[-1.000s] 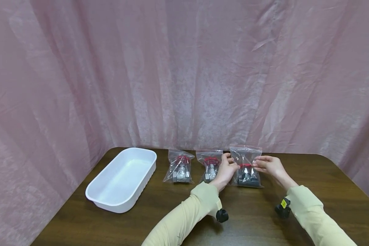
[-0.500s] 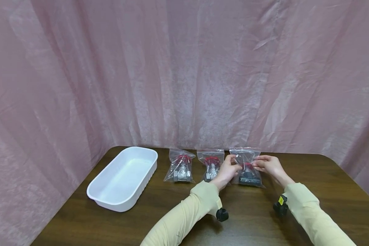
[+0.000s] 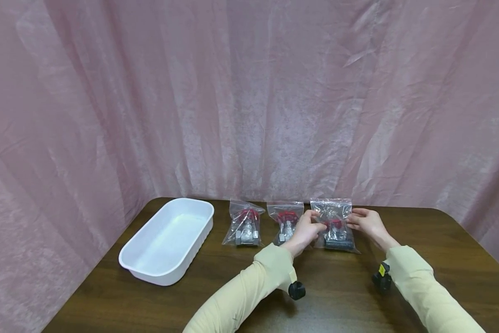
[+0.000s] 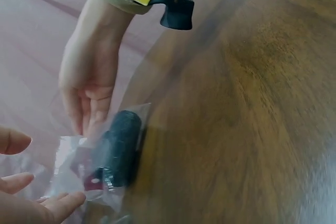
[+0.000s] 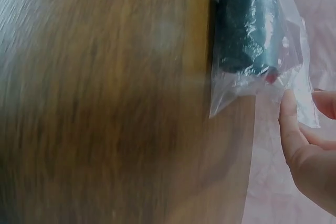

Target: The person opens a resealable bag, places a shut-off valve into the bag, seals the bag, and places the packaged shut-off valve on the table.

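A clear zip bag [image 3: 331, 210] lies near the table's far edge, with a dark grey valve [image 3: 338, 243] with a red handle inside. My left hand [image 3: 304, 232] is at the bag's left side, fingers spread and fingertips touching the plastic. On the right side my right hand [image 3: 370, 225] has its fingertips at the bag's edge, thumb and fingers apart in the right wrist view. Left of my left hand lies a second bag [image 3: 286, 208], partly hidden, holding a metal valve [image 3: 287, 229] with a red handle. A third, similar bag [image 3: 246, 226] lies farther left.
A white plastic tray [image 3: 200, 238] stands on the left of the brown wooden table [image 3: 336, 296]. Behind the table's far edge hangs a pink curtain [image 3: 249, 101].
The valve in the right bag has tipped down and the bag lies flatter. My right hand has drawn slightly right, off the bag's face toward its edge; the left hand has barely moved.
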Demonstrator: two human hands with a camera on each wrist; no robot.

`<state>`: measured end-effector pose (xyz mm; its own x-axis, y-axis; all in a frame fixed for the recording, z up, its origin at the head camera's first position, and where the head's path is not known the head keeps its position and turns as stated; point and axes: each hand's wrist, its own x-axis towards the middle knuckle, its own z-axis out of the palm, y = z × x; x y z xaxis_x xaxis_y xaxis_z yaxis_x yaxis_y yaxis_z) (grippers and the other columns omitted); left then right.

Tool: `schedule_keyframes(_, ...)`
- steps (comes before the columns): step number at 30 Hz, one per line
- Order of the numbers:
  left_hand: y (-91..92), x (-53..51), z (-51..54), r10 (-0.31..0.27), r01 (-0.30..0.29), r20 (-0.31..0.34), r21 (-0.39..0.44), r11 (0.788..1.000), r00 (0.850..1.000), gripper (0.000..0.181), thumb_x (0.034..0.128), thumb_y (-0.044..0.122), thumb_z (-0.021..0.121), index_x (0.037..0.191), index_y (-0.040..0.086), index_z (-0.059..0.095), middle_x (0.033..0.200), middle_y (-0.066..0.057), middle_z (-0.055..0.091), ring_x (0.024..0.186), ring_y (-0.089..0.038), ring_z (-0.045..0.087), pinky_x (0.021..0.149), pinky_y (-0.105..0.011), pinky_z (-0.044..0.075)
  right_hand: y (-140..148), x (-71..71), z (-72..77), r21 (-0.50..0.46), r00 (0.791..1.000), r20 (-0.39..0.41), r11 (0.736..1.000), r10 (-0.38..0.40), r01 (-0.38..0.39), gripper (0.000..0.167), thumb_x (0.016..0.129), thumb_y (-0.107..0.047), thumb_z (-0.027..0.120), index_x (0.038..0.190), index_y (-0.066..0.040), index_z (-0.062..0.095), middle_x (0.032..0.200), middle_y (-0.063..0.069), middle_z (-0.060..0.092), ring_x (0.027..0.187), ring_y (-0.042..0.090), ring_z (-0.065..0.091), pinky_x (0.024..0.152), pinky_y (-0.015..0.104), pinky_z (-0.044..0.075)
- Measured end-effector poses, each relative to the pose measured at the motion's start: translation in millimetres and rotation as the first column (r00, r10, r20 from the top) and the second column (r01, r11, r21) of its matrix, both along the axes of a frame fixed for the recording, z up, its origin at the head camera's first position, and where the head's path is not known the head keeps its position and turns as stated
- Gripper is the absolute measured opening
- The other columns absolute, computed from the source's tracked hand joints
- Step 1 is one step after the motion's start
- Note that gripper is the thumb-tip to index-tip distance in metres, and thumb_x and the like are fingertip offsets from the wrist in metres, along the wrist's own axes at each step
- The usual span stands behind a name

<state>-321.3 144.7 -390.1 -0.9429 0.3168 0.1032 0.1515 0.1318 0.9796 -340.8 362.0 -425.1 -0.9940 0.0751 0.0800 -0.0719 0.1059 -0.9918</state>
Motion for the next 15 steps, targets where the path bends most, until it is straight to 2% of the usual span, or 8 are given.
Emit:
schedule_keyframes(2,-6.7,-0.3,5.9,-0.018,0.018,-0.022,-0.016,1.000,1.000,0.037,0.0774,0.003,0.063,0.112,0.000,0.052,0.108,-0.014,0.049,0.083,-0.019,0.054,0.063,-0.028,0.047,3,-0.2,-0.2,0.016,1.000,-0.016,1.000,-0.002,0.003,0.051,0.089,0.007,0.046,0.125,0.028,0.016,0.108,0.036,0.044,0.074,0.008,0.059,0.070,0.029,0.049)
schedule_keyframes(4,-15.9,-0.3,13.2,-0.049,0.046,-0.060,-0.057,0.997,0.997,0.037,0.0785,0.006,0.063,0.114,0.001,0.051,0.113,-0.016,0.049,0.093,-0.024,0.055,0.069,-0.028,0.046,11,-4.3,-7.3,0.032,0.999,-0.049,0.999,-0.002,0.003,0.052,0.089,0.006,0.048,0.125,0.026,0.018,0.109,0.035,0.042,0.073,0.005,0.058,0.068,0.026,0.049)
schedule_keyframes(6,-25.6,-0.9,18.7,-0.081,0.070,-0.115,-0.098,0.993,0.990,0.037,0.0795,0.008,0.063,0.114,0.001,0.051,0.115,-0.017,0.048,0.102,-0.029,0.053,0.075,-0.029,0.045,7,7.0,4.6,0.101,0.997,-0.076,0.995,0.005,0.003,0.050,0.088,0.005,0.048,0.123,0.028,0.020,0.105,0.034,0.044,0.073,0.005,0.057,0.066,0.026,0.050)
schedule_keyframes(8,-37.1,-0.8,23.3,-0.101,0.078,-0.158,-0.149,0.986,0.982,0.037,0.0812,0.011,0.062,0.115,0.003,0.051,0.118,-0.016,0.048,0.106,-0.031,0.050,0.080,-0.030,0.043,0,19.8,18.2,0.214,0.995,-0.098,0.977,-0.002,0.023,0.046,0.089,0.003,0.047,0.121,0.027,0.025,0.105,0.039,0.044,0.075,0.008,0.058,0.065,0.027,0.050)
schedule_keyframes(11,-54.7,-0.5,28.9,-0.119,0.086,-0.182,-0.182,0.980,0.976,0.037,0.0841,0.015,0.062,0.117,0.003,0.050,0.118,-0.014,0.048,0.107,-0.029,0.050,0.084,-0.032,0.041,-6,35.3,33.3,0.370,0.991,-0.134,0.928,-0.001,0.051,0.044,0.092,-0.004,0.048,0.119,0.026,0.031,0.111,0.042,0.043,0.081,0.025,0.060,0.067,0.035,0.050)
schedule_keyframes(13,-66.5,-0.2,33.2,-0.123,0.083,-0.191,-0.203,0.976,0.974,0.038,0.0857,0.018,0.062,0.119,0.004,0.049,0.118,-0.012,0.049,0.107,-0.027,0.050,0.084,-0.032,0.041,-7,42.5,38.8,0.471,0.990,-0.140,0.878,-0.021,0.085,0.046,0.094,-0.012,0.049,0.120,0.023,0.035,0.112,0.039,0.045,0.089,0.036,0.057,0.070,0.040,0.048)
schedule_keyframes(15,-77.7,-0.7,37.5,-0.129,0.073,-0.226,-0.241,0.968,0.965,0.042,0.0866,0.023,0.061,0.121,0.003,0.048,0.118,-0.011,0.049,0.106,-0.026,0.050,0.084,-0.033,0.041,-6,49.2,43.3,0.545,0.989,-0.139,0.831,-0.044,0.114,0.051,0.094,-0.023,0.049,0.122,0.019,0.037,0.114,0.037,0.046,0.099,0.043,0.051,0.078,0.046,0.044)
